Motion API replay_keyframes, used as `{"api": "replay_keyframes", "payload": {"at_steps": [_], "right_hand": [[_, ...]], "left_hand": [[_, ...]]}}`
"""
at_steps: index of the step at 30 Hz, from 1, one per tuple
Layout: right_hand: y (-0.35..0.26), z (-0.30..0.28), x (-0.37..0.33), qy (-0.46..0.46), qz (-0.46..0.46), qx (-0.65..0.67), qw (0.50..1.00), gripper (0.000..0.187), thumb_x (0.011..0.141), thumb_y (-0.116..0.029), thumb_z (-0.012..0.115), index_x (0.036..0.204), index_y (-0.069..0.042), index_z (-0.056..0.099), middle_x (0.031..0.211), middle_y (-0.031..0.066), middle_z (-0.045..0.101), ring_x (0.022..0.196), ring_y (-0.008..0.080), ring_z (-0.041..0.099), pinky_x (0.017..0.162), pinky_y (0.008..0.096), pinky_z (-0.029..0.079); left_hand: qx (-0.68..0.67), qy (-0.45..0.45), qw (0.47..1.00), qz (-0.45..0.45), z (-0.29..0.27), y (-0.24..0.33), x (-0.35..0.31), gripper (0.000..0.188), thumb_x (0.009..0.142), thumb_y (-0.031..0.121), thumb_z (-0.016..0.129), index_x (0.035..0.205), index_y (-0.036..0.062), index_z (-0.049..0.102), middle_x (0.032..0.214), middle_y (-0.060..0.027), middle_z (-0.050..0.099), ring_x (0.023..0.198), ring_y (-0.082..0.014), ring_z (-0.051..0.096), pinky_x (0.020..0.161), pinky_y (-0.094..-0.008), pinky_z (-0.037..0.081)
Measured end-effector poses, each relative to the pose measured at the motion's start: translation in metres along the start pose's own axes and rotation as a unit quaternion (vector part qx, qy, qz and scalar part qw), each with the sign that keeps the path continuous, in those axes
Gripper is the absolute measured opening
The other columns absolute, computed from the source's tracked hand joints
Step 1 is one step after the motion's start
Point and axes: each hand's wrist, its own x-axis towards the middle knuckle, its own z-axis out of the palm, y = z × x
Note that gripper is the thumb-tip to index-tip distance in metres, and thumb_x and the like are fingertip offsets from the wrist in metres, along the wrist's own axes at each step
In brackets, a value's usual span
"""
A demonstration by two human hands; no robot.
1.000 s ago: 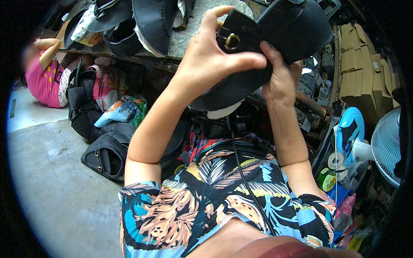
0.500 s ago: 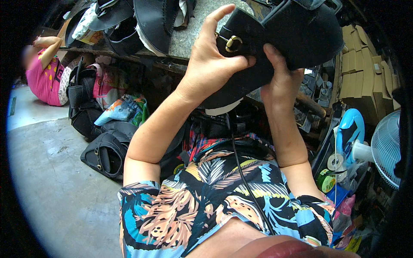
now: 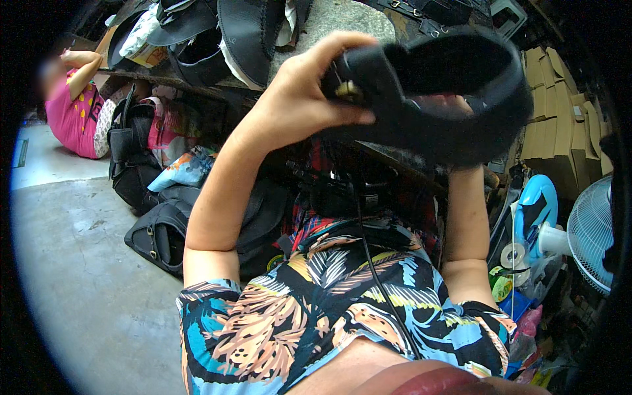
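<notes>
Raised in front of me is a black leather bag [image 3: 421,135], with a wide curved band around its open side and a small brass-coloured buckle at its left end. My left hand [image 3: 309,95] grips that left end, thumb on the near face and fingers over the top by the buckle. Most of my right hand [image 3: 451,102] is behind the bag; only a bit of it shows through the opening, and the forearm rises to the bag from below.
Black leather pieces [image 3: 247,39] lie on the stone-topped bench [image 3: 342,20]. Black bags [image 3: 158,237] sit on the floor at left, near a seated person in pink [image 3: 79,118]. Folded cardboard [image 3: 559,112] and a fan [image 3: 589,234] stand at right.
The bag has turned so its opening shows, and moved slightly down. My right hand has gone from its near face to behind it; my left hand keeps the buckle end.
</notes>
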Motion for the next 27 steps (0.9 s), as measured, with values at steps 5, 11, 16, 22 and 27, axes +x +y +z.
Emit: {"api": "replay_keyframes", "payload": {"at_steps": [5, 11, 16, 22, 27], "right_hand": [[-0.034, 0.003, 0.013, -0.007, 0.247, -0.125, 0.961, 0.107, 0.079, -0.084, 0.024, 0.139, 0.003, 0.039, 0.126, 0.0236, 0.055, 0.118, 0.0283, 0.054, 0.101, 0.0416, 0.043], [-0.033, 0.012, 0.022, 0.037, 0.146, -0.186, 0.971, 0.056, 0.078, -0.010, 0.070, 0.128, 0.001, 0.048, 0.120, 0.0159, 0.058, 0.098, 0.0205, 0.065, 0.088, 0.0315, 0.053], [-0.028, 0.024, 0.019, 0.045, 0.020, -0.146, 0.988, 0.056, 0.081, -0.013, 0.066, 0.130, 0.000, 0.042, 0.118, 0.0133, 0.059, 0.104, 0.0209, 0.062, 0.093, 0.0340, 0.051], [-0.012, 0.012, 0.025, 0.053, 0.055, -0.135, 0.988, 0.058, 0.082, -0.015, 0.065, 0.132, 0.000, 0.039, 0.122, 0.0111, 0.057, 0.109, 0.0190, 0.060, 0.097, 0.0323, 0.047], [-0.003, -0.010, 0.023, 0.033, 0.116, -0.193, 0.974, 0.077, 0.082, -0.025, 0.071, 0.140, 0.004, 0.029, 0.118, 0.0090, 0.059, 0.106, 0.0146, 0.058, 0.095, 0.0271, 0.046]], "left_hand": [[0.348, -0.098, 0.912, 0.193, 0.002, 0.017, 0.003, 0.057, 0.053, 0.001, 0.075, 0.105, 0.0195, 0.061, 0.109, 0.0021, 0.063, 0.121, -0.0262, 0.048, 0.110, -0.0459, 0.029], [0.389, 0.025, 0.919, 0.061, 0.003, 0.014, -0.001, 0.108, 0.042, 0.008, 0.084, 0.141, 0.0208, 0.042, 0.151, -0.0155, 0.026, 0.144, -0.0378, 0.012, 0.116, -0.0495, 0.016], [0.009, 0.216, 0.976, -0.023, 0.017, -0.028, -0.011, 0.089, 0.075, 0.018, 0.077, 0.146, 0.0069, 0.023, 0.146, -0.0207, 0.029, 0.134, -0.0329, 0.037, 0.110, -0.0448, 0.030], [-0.595, 0.044, 0.783, -0.175, 0.015, -0.047, -0.027, 0.065, 0.081, 0.026, 0.075, 0.132, 0.0015, 0.042, 0.121, -0.0146, 0.058, 0.111, -0.0234, 0.058, 0.095, -0.0388, 0.048], [-0.360, 0.160, 0.887, -0.243, 0.007, -0.045, -0.030, 0.048, 0.080, 0.019, 0.075, 0.118, 0.0015, 0.052, 0.108, -0.0098, 0.065, 0.094, -0.0187, 0.066, 0.086, -0.0347, 0.054]]}}
